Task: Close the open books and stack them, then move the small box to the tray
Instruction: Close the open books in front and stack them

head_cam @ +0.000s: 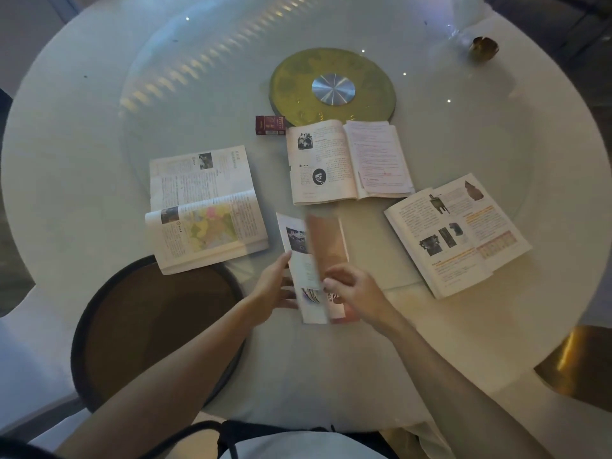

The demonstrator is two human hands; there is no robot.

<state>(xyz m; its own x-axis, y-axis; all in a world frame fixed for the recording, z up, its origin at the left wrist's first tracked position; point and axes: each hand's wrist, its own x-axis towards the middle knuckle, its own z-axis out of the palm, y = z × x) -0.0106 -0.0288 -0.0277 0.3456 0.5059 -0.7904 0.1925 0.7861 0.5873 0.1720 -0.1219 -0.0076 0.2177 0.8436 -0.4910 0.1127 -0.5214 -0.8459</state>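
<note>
Book in hand: I have the nearest book (311, 266) at the table's (82, 134) near middle, its cover blurred mid-swing, so I judge it half closed.
Left hand (275, 286): fingers flat along the book's left edge, I think to steady it.
Right hand (354, 289): fingers curled on the right cover, seemingly folding it leftward.
Open books: map textbook (205, 210) left, portrait textbook (347, 160) far middle, bronze-vessel textbook (457, 233) right, all lying flat and apart.
Small box: the red box (270, 125) sits far, just beside the gold turntable hub (332, 84).
Tray: the dark round tray (149, 329) lies near left, under the map textbook's near corner.
</note>
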